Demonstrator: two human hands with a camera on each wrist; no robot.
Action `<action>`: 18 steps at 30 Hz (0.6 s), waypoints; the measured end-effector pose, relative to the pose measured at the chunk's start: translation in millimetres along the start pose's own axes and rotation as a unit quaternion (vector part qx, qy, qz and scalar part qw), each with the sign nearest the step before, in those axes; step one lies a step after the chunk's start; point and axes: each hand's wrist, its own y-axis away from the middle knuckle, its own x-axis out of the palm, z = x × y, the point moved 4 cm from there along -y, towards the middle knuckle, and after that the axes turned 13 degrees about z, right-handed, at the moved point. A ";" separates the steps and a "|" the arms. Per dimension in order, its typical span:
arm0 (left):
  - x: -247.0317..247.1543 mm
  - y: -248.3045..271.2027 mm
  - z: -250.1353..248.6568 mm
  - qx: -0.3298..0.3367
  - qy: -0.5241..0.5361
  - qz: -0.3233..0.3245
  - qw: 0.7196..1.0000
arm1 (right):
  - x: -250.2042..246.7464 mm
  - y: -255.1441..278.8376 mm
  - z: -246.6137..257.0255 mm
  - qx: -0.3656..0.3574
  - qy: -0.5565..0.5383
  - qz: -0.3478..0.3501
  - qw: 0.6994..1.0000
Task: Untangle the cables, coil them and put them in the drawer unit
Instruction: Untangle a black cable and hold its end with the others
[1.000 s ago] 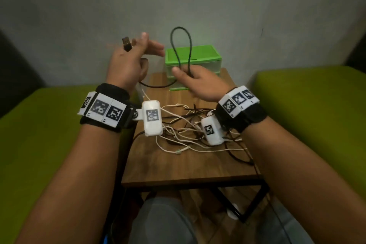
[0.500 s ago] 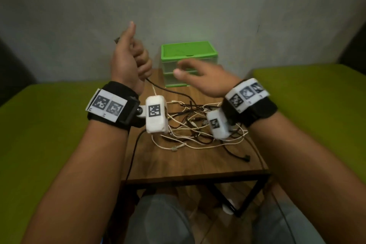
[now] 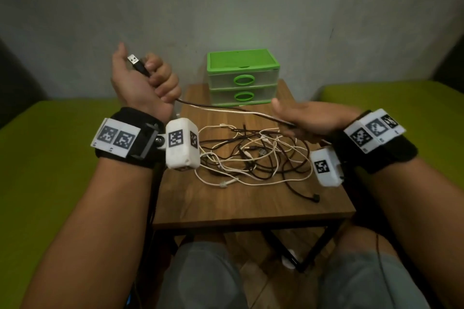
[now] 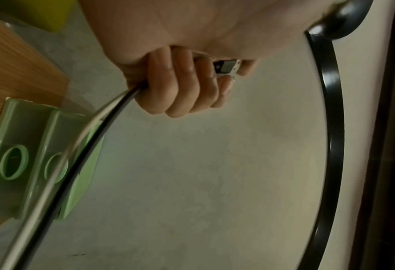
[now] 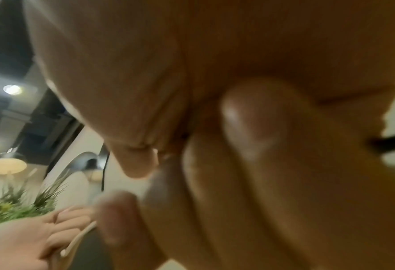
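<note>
A small wooden table [image 3: 251,198] stands between green cushions. At ten o'clock, the left hand [image 3: 143,83] clenches the black cable [image 3: 226,108], plug upward, probably anchoring a coil. The tangle [image 3: 253,155] lies centre, drawer unit [image 3: 242,75] at twelve. At two o'clock, the right hand [image 3: 311,118] pinches the cable's run.

Wooden table [image 3: 251,198], green benches [image 3: 45,158], grey wall [image 3: 226,2]
</note>
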 end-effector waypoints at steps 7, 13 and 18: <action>10.3 -4.5 23.7 -0.040 -0.013 0.024 0.999 | -11.5 -8.8 -18.6 0.072 0.119 -0.094 0.986; 12.1 6.8 30.8 -0.169 0.000 0.071 0.983 | -10.3 -63.6 7.1 0.074 0.134 -0.087 0.984; 7.2 19.4 28.9 -0.207 -0.030 0.072 0.975 | -11.0 -106.1 -13.2 0.195 0.334 -0.066 0.920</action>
